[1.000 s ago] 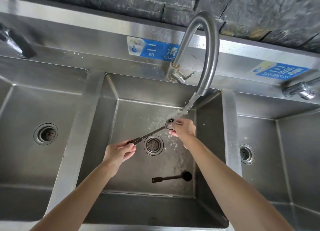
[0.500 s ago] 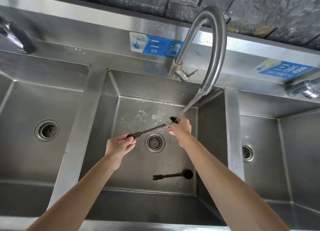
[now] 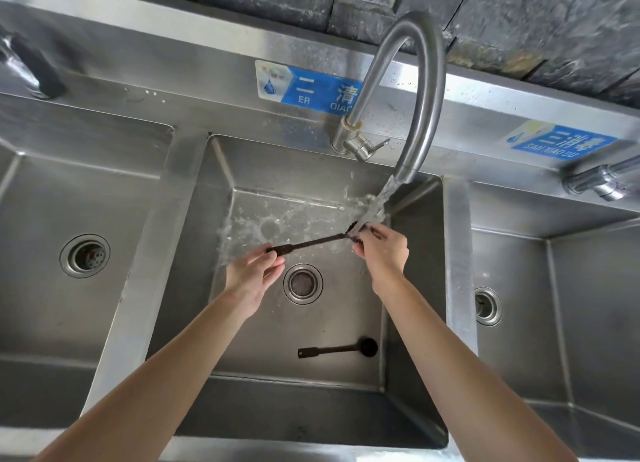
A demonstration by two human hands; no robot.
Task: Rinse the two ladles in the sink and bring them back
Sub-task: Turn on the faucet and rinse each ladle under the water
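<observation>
Head view: while water runs from the tap [image 3: 412, 90], both hands work at one ladle over the middle sink [image 3: 214, 170].
Held ladle [image 3: 311, 242]: dark, thin and straight, with a wider flat handle end; it slopes up from lower left to upper right, and its bowl end sits right in the stream, mostly hidden by water and fingers.
Second ladle [image 3: 337, 349]: dark, lying flat on the sink floor near the front wall, round bowl to the right, blocky handle end to the left, well apart from both hands.
Left hand [image 3: 251, 271]: its grip is closed on the handle end of the held ladle, thumb and fingertips pinching it from below, the other fingers curled loosely.
Right hand [image 3: 382, 250]: its grip is closed round the bowl end, fingers bent over it under the stream; how much of the bowl they cover cannot be told.
Water: strikes at the right hand and sprays across the back of the sink floor.
Drain [image 3: 303, 283]: in the sink floor, below and between the two hands.
Labels: a blue one [image 3: 308, 89] behind the tap, another [image 3: 561, 141] to the right.
Side sinks: one either side, each with a drain.
</observation>
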